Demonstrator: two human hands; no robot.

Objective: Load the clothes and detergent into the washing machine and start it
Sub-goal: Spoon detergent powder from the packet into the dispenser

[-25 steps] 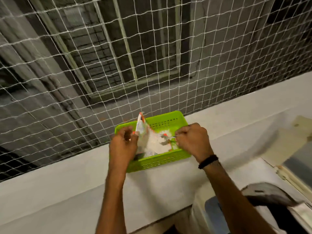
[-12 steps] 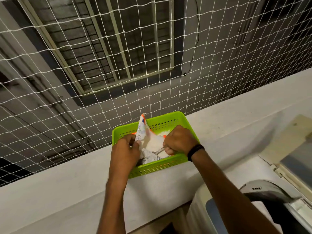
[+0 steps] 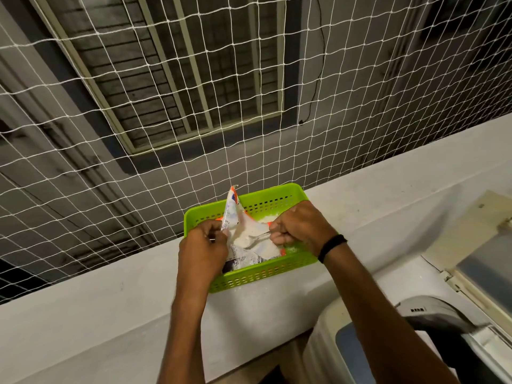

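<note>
A green perforated plastic basket (image 3: 266, 275) stands on a white ledge. Inside it lies an open detergent packet (image 3: 235, 217), white with orange and blue print, with white powder showing in its mouth. My left hand (image 3: 202, 245) pinches the packet's left edge and holds it open. My right hand (image 3: 302, 228), with a black band on its wrist, grips a metal spoon (image 3: 259, 236) whose bowl rests in the powder. The white washing machine (image 3: 368, 336) stands at the lower right, its grey lid (image 3: 432, 314) raised.
The white ledge (image 3: 110, 309) runs across the view below a white rope net (image 3: 194, 106). Beyond the net are a grey wall and a barred window. Some powder is spilled in the basket and on the ledge beside it.
My right hand has moved left into the packet's mouth with the spoon. My left hand keeps hold of the packet's edge. The view has shifted slightly toward the basket.
</note>
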